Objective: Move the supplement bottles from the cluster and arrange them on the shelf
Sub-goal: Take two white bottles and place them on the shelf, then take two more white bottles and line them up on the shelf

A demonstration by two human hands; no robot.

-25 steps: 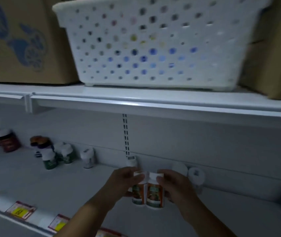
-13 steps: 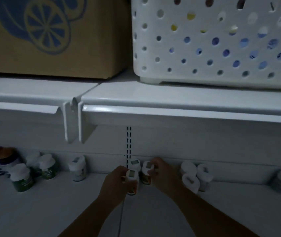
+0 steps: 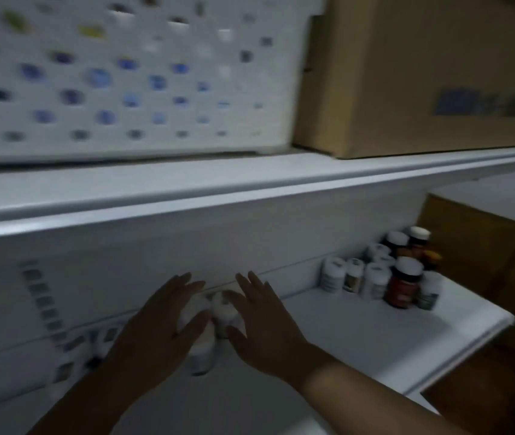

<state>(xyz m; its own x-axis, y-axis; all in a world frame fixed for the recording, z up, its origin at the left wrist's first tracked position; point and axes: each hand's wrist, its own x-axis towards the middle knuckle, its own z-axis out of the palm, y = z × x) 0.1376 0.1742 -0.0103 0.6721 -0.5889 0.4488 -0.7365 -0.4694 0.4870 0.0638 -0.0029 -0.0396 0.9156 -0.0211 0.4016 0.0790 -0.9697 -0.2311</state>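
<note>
Two white-capped supplement bottles [image 3: 225, 309] stand against the back wall of the white shelf [image 3: 359, 334], blurred and partly hidden. My left hand [image 3: 159, 337] lies over the left one with its fingers stretched out, thumb across the cap. My right hand [image 3: 264, 324] is spread beside the right one, touching its side. Neither hand is closed around a bottle. A cluster of several bottles [image 3: 375, 277] stands at the shelf's right end, among them a dark red one [image 3: 403, 287] in front.
Directly above hangs the upper shelf [image 3: 250, 189], bearing a white perforated basket [image 3: 124, 76] and a cardboard box [image 3: 422, 73]. Another brown box [image 3: 475, 246] stands to the right of the cluster. More small bottles [image 3: 71, 346] sit blurred at the back left.
The view has swung to the right, bringing the cluster into sight. Both hands, closed on bottles before, now have their fingers spread with the bottles standing at the back wall.
</note>
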